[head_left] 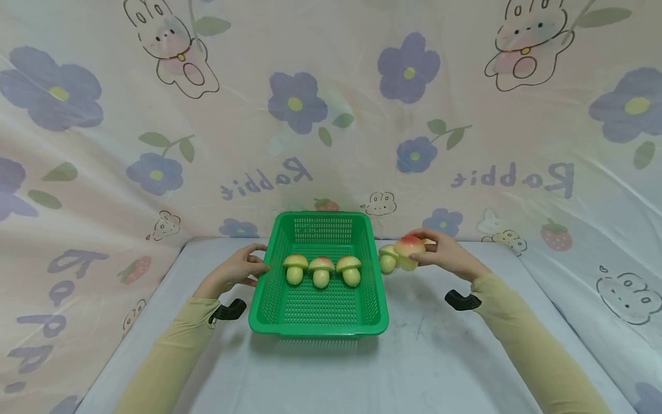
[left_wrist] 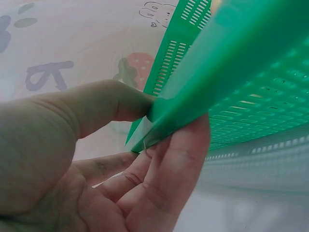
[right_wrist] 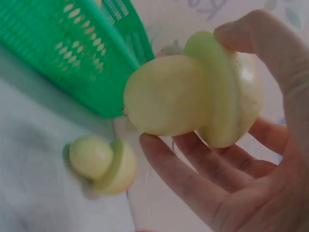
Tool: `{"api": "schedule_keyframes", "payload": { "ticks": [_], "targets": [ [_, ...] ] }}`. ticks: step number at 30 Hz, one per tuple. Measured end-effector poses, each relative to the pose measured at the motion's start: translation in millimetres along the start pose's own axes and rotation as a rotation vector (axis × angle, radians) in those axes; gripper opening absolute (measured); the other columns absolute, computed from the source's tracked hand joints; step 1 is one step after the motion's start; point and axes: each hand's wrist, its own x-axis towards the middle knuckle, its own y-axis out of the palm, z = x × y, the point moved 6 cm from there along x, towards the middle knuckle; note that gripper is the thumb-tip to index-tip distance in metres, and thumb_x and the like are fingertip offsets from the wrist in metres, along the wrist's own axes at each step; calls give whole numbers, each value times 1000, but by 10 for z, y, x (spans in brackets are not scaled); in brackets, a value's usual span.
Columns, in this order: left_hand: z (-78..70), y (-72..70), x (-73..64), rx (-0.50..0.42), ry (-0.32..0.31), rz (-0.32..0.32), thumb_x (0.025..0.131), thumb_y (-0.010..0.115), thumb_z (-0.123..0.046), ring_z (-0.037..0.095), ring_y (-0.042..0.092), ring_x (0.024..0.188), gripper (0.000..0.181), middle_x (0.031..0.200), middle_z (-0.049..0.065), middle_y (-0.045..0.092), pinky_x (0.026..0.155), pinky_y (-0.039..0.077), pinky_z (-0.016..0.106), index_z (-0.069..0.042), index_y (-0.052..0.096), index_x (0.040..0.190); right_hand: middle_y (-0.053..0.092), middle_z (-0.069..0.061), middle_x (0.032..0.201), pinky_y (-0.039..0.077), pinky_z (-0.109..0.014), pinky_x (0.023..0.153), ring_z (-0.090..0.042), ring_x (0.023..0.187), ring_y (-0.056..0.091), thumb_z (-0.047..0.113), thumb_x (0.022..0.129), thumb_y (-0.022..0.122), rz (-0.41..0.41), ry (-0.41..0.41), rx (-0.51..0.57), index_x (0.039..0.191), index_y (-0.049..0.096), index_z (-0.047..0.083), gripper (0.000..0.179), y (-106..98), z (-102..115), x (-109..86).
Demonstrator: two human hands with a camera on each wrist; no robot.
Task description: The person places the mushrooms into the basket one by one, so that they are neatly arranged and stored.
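A green plastic basket (head_left: 319,329) stands on the table with three toy mushrooms in a row inside, the middle mushroom (head_left: 321,272) among them. My left hand (left_wrist: 111,159) pinches the basket's left rim between thumb and fingers. To the basket's right, my right hand (head_left: 437,248) holds another toy mushroom (right_wrist: 169,95) by its cap, above the table. Its stem is pale yellow-green, and the cap shows red on top in the head view. One more mushroom (right_wrist: 104,164) lies on the table just right of the basket, below the held one.
A white-covered table (head_left: 434,356) carries the basket. Behind it hangs a pale cloth (head_left: 351,144) printed with rabbits and purple flowers. Each wrist wears a black band piece, such as the right one (head_left: 462,300).
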Motion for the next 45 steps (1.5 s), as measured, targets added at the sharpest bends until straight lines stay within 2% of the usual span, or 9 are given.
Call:
{"api": "schedule_keyframes", "payload": {
  "ticks": [9, 16, 19, 26, 35, 40, 45],
  "targets": [
    [15, -1, 12, -10, -3, -1, 94, 61, -9, 22, 62, 75, 66, 100, 17, 59, 66, 58, 40, -5, 24, 148, 58, -17, 122, 54, -48, 82, -29, 103, 62, 14, 87, 73, 69, -34, 22, 134, 47, 2, 55, 276, 309, 130],
    [4, -1, 3, -11, 5, 2, 94, 60, -8, 21, 61, 74, 65, 100, 17, 59, 66, 58, 41, -5, 24, 148, 55, -15, 126, 55, -42, 78, -28, 108, 61, 19, 87, 73, 118, -39, 43, 134, 48, 4, 56, 604, 505, 252],
    [6, -1, 2, -12, 1, 0, 94, 60, -8, 21, 61, 73, 64, 100, 16, 59, 66, 58, 40, -5, 25, 148, 54, -14, 128, 55, -44, 80, -28, 108, 61, 19, 87, 73, 148, -32, 74, 135, 48, 4, 56, 755, 552, 315],
    [3, 9, -2, -11, -7, 3, 94, 59, -8, 21, 61, 74, 64, 100, 17, 60, 66, 58, 41, -5, 24, 148, 56, -12, 125, 51, -54, 85, -28, 103, 62, 18, 86, 74, 174, -7, 115, 134, 50, 6, 55, 1058, 573, 470],
    [5, 17, -5, -17, -8, 5, 95, 59, -8, 21, 61, 75, 64, 102, 18, 59, 67, 57, 41, -5, 24, 148, 51, -15, 124, 56, -41, 76, -26, 93, 63, 16, 86, 73, 206, 58, 133, 133, 50, 5, 53, 1443, 598, 630],
    [3, 13, 8, -12, -17, -1, 94, 60, -8, 21, 62, 73, 64, 102, 18, 60, 65, 58, 40, -5, 24, 148, 49, -15, 124, 57, -41, 76, -26, 95, 62, 14, 86, 73, 229, 112, 193, 130, 54, 5, 49, 1665, 558, 728],
    [-22, 4, 12, -14, -19, -3, 94, 60, -7, 21, 62, 72, 64, 103, 18, 60, 64, 58, 40, -5, 26, 148, 50, -15, 122, 56, -45, 79, -26, 97, 61, 20, 87, 72, 243, 160, 225, 128, 53, 2, 48, 1882, 530, 831]
  ]
}}
